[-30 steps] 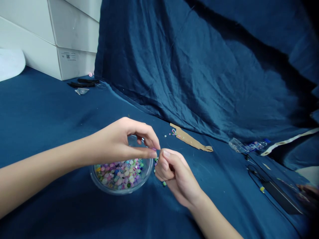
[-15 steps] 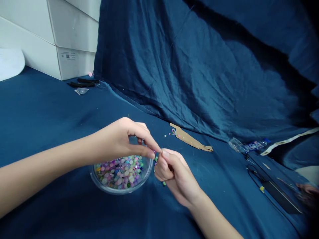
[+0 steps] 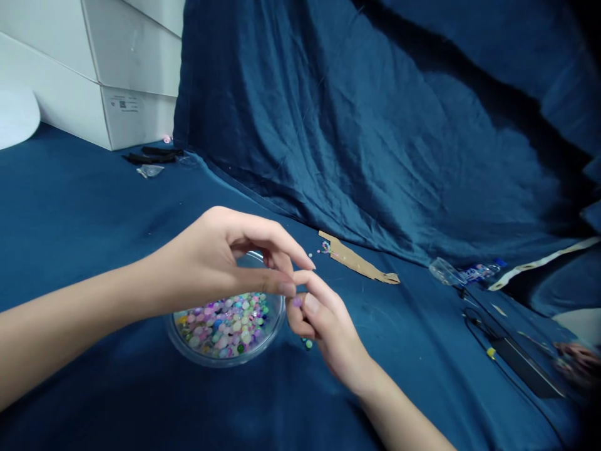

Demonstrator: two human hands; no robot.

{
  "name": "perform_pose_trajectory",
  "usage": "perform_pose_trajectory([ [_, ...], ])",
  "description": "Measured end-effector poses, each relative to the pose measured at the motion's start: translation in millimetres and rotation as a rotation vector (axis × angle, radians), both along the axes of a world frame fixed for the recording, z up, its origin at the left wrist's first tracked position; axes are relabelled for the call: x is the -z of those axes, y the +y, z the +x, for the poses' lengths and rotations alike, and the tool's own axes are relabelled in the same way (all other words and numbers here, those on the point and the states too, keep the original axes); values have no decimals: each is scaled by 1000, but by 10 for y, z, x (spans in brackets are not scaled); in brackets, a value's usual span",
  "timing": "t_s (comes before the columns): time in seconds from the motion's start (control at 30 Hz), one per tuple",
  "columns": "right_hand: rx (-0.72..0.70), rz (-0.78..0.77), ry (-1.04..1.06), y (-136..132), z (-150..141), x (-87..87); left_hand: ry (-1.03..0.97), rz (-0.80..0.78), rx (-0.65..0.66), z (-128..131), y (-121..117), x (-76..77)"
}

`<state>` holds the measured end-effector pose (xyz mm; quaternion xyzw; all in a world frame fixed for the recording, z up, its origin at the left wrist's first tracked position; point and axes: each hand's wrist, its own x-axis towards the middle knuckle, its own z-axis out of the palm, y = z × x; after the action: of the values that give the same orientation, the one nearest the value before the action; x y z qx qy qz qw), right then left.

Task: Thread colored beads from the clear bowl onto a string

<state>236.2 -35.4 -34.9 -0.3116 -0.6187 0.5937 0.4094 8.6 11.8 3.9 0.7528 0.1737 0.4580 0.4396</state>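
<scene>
My left hand reaches in over a clear round bowl of small multicoloured beads. Its index finger is lifted away from the thumb, and the thumb tip meets the fingertips of my right hand. Between the thumb and index finger of my right hand sits a purple bead. The other right fingers are curled in. Just under that hand several green beads show, partly hidden; whether a thread joins them I cannot tell.
A torn cardboard strip with a small bead cluster lies beyond my hands. At right are a plastic bottle and a black adapter with its cable. White boxes and black strips stand far left, beside a blue curtain.
My left index finger has risen away from the thumb. The right index finger has straightened toward the left thumb, and the purple bead now shows in my right hand. The view has shifted slightly.
</scene>
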Motion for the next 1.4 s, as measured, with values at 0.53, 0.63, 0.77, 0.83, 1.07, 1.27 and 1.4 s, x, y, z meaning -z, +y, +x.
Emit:
perform_pose_trajectory([
  [0.53, 363, 124, 267, 76, -8, -46, 1034, 605, -253, -334, 166, 103],
  [0.63, 364, 40, 258, 60, -1, -67, 1061, 715, -299, -266, 121, 137],
  [0.77, 346, 30, 243, 55, 2, -64, 1122, 791, -383, -215, 93, 192],
  [0.83, 334, 22, 235, 59, 0, -57, 1148, 807, -414, -210, 82, 214],
  [1.07, 243, 15, 159, 67, 9, -6, 1028, 674, -327, -264, 184, 215],
  [1.27, 209, 136, -17, -7, 38, 63, 555, 380, -144, -181, 270, 114],
  [1.4, 244, 247, -90, -45, 48, 108, 380, 37, 1, -72, 172, 48],
])
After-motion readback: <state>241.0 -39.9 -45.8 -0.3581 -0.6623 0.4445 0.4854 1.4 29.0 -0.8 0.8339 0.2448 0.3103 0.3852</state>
